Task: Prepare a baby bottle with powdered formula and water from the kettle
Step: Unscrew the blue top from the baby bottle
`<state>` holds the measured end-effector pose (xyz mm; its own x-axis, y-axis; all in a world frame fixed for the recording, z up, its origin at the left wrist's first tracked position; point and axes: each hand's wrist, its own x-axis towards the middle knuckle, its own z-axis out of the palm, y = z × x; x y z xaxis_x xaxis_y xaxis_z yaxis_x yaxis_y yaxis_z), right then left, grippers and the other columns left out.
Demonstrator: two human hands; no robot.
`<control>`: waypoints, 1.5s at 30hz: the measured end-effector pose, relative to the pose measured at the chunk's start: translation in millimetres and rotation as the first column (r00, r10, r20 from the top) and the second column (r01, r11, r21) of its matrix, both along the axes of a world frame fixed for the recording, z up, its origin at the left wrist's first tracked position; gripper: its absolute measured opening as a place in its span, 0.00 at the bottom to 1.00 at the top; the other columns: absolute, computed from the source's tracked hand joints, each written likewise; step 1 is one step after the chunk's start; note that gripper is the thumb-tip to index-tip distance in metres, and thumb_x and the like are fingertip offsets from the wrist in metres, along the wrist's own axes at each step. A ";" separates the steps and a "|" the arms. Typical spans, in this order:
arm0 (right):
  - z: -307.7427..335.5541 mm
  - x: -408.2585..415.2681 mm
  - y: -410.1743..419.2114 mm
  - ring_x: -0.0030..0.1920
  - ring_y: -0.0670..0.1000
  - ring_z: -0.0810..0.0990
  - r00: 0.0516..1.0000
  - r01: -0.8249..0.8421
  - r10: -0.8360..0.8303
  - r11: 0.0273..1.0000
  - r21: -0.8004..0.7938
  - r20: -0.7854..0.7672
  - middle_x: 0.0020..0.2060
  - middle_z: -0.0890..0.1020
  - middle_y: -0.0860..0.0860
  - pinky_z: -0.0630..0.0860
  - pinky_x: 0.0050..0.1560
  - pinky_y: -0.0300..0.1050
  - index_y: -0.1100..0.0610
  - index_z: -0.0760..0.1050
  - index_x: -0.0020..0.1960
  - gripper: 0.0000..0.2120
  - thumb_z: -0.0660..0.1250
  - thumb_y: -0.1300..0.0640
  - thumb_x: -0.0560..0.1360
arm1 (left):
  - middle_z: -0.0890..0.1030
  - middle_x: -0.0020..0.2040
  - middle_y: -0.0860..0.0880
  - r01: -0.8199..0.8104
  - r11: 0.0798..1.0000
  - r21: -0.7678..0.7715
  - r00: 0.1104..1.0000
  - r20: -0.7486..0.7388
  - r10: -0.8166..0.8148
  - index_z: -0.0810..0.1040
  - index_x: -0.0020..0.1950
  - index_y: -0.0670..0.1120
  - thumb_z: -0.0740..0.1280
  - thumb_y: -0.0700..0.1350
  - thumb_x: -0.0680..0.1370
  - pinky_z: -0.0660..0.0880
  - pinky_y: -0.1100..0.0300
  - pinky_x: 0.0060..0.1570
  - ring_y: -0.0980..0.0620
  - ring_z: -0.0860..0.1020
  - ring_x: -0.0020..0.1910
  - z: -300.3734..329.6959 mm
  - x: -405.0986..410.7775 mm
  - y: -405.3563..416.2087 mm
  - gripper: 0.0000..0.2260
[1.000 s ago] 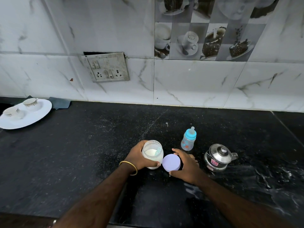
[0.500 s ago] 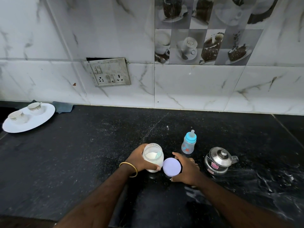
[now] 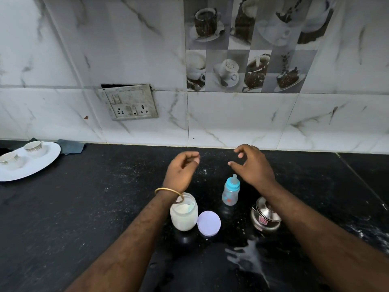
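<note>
An open jar of white powdered formula (image 3: 184,213) stands on the black counter, with its lilac lid (image 3: 208,223) lying flat just right of it. Behind the lid stands a small baby bottle (image 3: 230,191) with a blue collar and teat. A small steel kettle (image 3: 265,215) sits to the right, partly hidden by my right forearm. My left hand (image 3: 181,170) hovers above the counter beyond the jar, fingers loosely curled and holding nothing. Raised beyond the bottle, my right hand (image 3: 251,163) is also loosely curled with nothing in it.
A white plate (image 3: 31,165) with two cups sits at the far left, a grey cloth (image 3: 70,146) behind it. A socket plate (image 3: 131,102) hangs on the tiled wall. Spilled white liquid (image 3: 248,258) marks the counter near the front edge.
Both hands have let go and lifted up and away toward the wall: the left released the jar, the right left the lid lying on the counter.
</note>
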<state>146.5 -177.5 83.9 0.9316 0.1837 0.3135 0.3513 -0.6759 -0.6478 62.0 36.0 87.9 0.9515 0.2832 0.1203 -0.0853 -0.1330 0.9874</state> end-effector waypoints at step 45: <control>32.6 16.2 -3.2 0.51 0.49 0.77 0.863 -0.498 0.360 0.724 -0.478 -0.354 0.49 0.79 0.47 0.77 0.54 0.53 0.46 0.76 0.53 0.20 0.72 0.36 0.68 | 0.83 0.42 0.52 0.148 0.985 -0.089 0.979 -0.126 -0.158 0.82 0.51 0.44 0.82 0.37 0.63 0.79 0.61 0.45 0.56 0.79 0.41 -84.9 35.6 -81.0 0.19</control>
